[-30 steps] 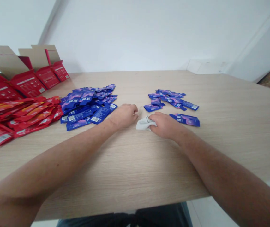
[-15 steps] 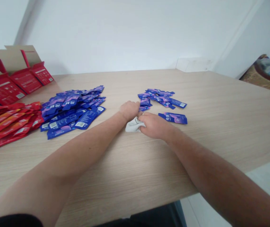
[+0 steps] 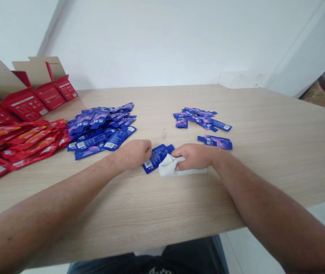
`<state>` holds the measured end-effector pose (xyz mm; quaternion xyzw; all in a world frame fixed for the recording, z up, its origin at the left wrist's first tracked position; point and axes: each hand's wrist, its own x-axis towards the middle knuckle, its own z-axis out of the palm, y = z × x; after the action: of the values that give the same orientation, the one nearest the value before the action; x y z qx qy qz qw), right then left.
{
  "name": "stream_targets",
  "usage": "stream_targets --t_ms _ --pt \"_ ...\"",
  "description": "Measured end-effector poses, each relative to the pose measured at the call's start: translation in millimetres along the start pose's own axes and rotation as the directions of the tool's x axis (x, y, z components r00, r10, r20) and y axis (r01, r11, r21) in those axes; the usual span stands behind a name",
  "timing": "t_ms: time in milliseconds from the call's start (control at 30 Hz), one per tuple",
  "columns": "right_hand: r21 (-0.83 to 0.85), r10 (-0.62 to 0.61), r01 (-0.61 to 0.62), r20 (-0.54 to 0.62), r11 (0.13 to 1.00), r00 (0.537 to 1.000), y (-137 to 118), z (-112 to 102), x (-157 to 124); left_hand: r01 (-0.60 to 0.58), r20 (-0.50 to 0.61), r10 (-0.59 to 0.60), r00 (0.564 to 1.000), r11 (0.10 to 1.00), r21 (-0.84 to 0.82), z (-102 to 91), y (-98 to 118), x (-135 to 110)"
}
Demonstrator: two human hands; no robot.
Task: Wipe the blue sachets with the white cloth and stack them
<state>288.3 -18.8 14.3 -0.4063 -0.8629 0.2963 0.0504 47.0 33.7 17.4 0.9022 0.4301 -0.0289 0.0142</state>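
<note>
A blue sachet [image 3: 157, 158] lies flat on the light wood tabletop [image 3: 162, 213] between the hands, its long axis slanting from a barcode panel [image 3: 148, 164] at the near left end toward the far right end, with a white cloth [image 3: 170, 166] touching its edge. The right hand [image 3: 195, 156] grips that cloth in a narrow hold, while the left hand [image 3: 132, 154], curled into a fist with nothing showing in it, sits just beside the sachet. The sachet's print is too small to read; blue sachets [image 3: 102, 133] lie heaped beyond the left hand, and a smaller scatter of sachets [image 3: 202, 118] lies beyond the right.
</note>
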Motion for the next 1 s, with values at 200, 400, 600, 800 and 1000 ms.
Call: stream_targets --t_ms 200,400,600,800,1000 --pt "0.111 0.02 -0.025 0.045 0.994 0.999 0.4 -2.4 -4.6 -0.03 0.113 0.053 0.992 0.979 -0.2 12.7 -4.0 -14.8" --pt "0.083 0.025 -0.01 -0.182 0.997 0.983 -7.9 -6.7 -9.1 -0.098 0.085 0.12 0.989 0.968 -0.232 20.2 -4.8 -20.7" --pt "-0.329 -0.101 -0.017 -0.339 0.944 0.935 -16.4 15.7 3.5 -0.082 0.085 0.109 0.99 0.958 -0.276 27.3 -5.7 -20.1" --pt "-0.423 -0.194 0.062 -0.278 0.904 0.941 -35.9 42.5 12.4 -0.087 0.077 0.113 0.991 0.957 -0.276 27.0 -3.7 -21.7" --pt "-0.403 -0.189 0.054 -0.303 0.914 0.934 -28.9 39.3 11.8 -0.086 0.065 0.104 0.992 0.968 -0.234 24.7 -0.8 -23.2"
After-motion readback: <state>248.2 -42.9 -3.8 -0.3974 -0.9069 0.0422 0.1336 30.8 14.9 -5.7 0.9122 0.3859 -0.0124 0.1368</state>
